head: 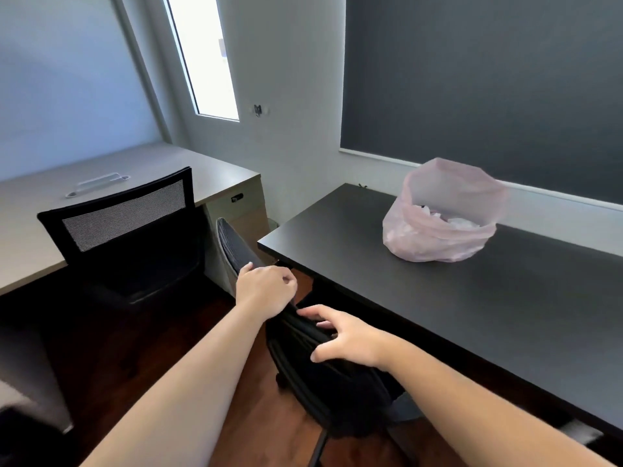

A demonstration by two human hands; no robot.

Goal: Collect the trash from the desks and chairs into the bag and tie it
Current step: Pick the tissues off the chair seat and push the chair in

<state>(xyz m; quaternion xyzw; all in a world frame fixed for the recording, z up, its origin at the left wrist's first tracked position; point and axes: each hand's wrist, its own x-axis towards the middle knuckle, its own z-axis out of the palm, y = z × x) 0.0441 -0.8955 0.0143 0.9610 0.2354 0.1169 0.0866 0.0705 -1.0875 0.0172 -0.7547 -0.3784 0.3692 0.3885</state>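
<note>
— Where's the bag [441,217] right now?

— Sitting on the dark desk [488,315], over toward the wall under the dark blind [488,79]. It's pale pink and see-through, its mouth gaping wide, with crumpled white scraps [448,221] visible inside. Nobody is touching it.

— And the hands?

— Both are down at the black chair [323,352] pushed against the near edge of that desk. The left hand [264,288] rests on the top of the backrest, fingers curled loosely, thumb lying along the mesh edge (from here I cannot tell whether it truly grips the frame). The right hand [344,338] is flat on the chair a bit lower, fingers [317,312] spread apart, holding nothing.

— Any rubbish on that seat?

— The seat is mostly hidden by the arms and very dark, so I cannot tell.

— What else is in the room?

— A 2nd chair [131,230], black with a grey mesh back, tucked at the light wooden desk [30,237] on the left. Something clear and long [97,184] lies on that desktop; it's blurred, so I cannot say what it is. A drawer unit [241,210] stands at that desk's end, and a bright narrow window [202,55] is behind it.
</note>
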